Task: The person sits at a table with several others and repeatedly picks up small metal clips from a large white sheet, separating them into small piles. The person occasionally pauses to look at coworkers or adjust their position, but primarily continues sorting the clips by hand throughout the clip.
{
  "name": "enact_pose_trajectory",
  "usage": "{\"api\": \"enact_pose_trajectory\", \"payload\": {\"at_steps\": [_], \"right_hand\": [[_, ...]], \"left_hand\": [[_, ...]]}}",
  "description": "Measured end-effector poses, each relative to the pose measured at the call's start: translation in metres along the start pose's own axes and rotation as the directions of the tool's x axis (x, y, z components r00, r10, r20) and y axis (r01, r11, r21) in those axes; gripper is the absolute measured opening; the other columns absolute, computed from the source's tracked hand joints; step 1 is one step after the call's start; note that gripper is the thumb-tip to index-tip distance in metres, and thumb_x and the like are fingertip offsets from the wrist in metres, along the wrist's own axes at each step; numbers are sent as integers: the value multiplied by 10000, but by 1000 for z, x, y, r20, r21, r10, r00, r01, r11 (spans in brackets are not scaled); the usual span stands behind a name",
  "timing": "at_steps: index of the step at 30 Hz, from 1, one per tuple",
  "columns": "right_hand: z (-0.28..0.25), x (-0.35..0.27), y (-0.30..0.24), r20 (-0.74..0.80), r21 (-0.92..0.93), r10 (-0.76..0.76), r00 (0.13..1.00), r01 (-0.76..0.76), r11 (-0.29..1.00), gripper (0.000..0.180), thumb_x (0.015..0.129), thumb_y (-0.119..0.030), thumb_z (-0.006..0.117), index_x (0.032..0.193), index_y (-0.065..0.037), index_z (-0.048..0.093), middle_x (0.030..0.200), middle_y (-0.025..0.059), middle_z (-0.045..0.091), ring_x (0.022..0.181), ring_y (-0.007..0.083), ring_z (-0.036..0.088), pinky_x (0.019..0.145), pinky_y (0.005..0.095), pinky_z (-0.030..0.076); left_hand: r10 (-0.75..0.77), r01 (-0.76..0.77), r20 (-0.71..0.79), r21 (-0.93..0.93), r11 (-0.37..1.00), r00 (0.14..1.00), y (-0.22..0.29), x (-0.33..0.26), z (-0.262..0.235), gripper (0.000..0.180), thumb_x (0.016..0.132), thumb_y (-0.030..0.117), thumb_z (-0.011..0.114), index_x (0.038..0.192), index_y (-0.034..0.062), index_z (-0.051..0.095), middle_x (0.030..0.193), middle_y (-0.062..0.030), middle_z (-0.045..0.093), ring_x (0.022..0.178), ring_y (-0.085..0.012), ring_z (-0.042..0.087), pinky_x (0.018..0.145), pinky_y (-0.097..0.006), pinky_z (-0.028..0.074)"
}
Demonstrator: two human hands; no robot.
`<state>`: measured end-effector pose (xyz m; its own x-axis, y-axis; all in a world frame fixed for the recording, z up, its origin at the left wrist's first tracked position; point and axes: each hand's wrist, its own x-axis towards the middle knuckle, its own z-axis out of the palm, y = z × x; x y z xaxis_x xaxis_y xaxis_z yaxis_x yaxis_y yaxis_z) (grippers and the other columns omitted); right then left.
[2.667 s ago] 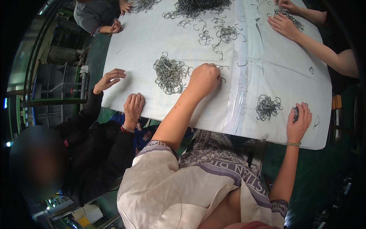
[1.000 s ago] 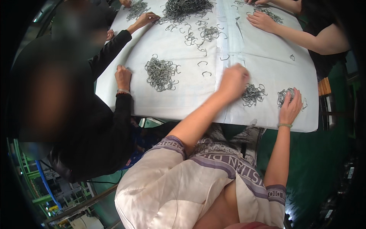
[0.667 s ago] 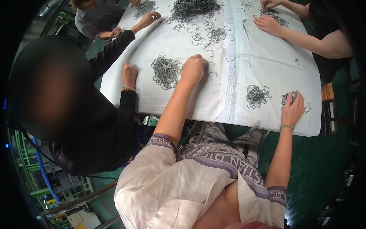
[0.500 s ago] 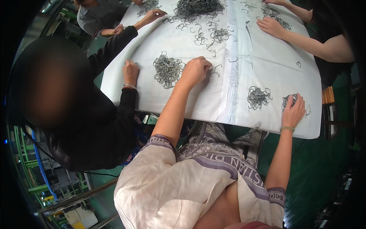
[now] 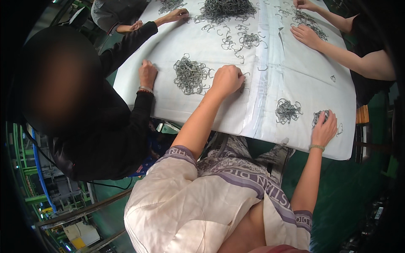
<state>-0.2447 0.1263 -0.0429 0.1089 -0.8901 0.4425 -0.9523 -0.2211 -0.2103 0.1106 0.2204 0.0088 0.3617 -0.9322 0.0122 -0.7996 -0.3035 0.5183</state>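
Note:
My left hand (image 5: 228,80) is closed, thumb and fingers bent together in a pinch above the white table cover. Beside its fingertips lie loose thin wire hooks (image 5: 247,87); whatever is between the fingers is hidden. A heap of grey bent metal hooks (image 5: 190,76) rests just left of that hand. My right hand (image 5: 325,131) lies near the table's right front corner with fingers stretched over a small pile of hooks (image 5: 319,118), partly covering it. Another small pile of hooks (image 5: 288,111) sits to its left.
A large mound of hooks (image 5: 228,9) stands at the far middle, with scattered hooks (image 5: 249,40) in front. A co-worker in black sleeves (image 5: 126,42) is close on my left. Another person's hands (image 5: 307,37) work at far right. The white table's front edge (image 5: 202,126) runs before me.
My left hand has shifted slightly right and a little nearer to me, still pinched. My right hand stays on its small pile. The whole view has tilted a little.

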Motion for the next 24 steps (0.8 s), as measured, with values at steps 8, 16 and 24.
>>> {"api": "enact_pose_trajectory", "payload": {"at_steps": [8,16,24], "right_hand": [[-8,2,-10,-19,80,29,999,-27,996,470,937,-328,487,1274,-2,457,1166,199,558,1112,341,499,954,442,345],[-4,2,-6,-100,122,-12,995,24,992,472,940,-320,482,1288,-5,439,1153,187,559,1089,339,511,942,439,352],[-4,0,-6,-73,84,-5,997,11,996,467,945,-337,466,1296,-30,440,1163,168,559,1111,320,502,961,454,333]], "left_hand": [[-138,228,-270,339,912,953,-23,13,16,117,759,129,637,834,43,661,870,-135,650,822,-332,626,749,-410,495],[68,-33,-228,157,987,971,-19,35,15,254,763,20,547,964,89,687,985,-140,596,914,-325,578,825,-393,475],[-125,130,-296,-4,992,947,-32,19,-7,143,775,64,628,895,71,705,962,-138,609,873,-305,610,783,-383,487]]}}
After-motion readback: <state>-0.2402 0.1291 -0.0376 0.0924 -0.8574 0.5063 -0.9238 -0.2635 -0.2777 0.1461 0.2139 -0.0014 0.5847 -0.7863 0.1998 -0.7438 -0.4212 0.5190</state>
